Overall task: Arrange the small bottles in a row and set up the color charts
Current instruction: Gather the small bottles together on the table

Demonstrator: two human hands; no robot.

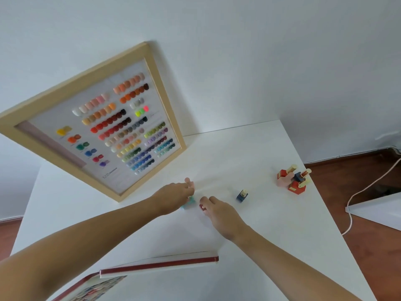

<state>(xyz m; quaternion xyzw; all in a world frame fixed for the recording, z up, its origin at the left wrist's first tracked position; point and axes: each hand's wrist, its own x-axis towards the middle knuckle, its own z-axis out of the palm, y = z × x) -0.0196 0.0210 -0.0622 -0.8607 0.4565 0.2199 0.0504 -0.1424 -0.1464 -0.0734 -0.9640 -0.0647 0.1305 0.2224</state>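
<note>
A large wood-framed color chart [95, 124] leans against the wall at the back left of the white table [260, 235]. My left hand [173, 196] grips a small teal bottle [188, 202] near the chart's lower corner. Just to its right, my right hand [219, 213] pinches a small red bottle [202, 207]. A dark blue bottle [242, 195] stands alone further right. A cluster of several red, pink and blue bottles [293, 178] sits near the table's right edge. A second chart in a red-edged white book [160, 266] lies open at the front.
The table's right edge drops to a brown floor where a pale cable [368, 185] runs. A white board [377, 210] lies on the floor at the right. White wall stands behind the table.
</note>
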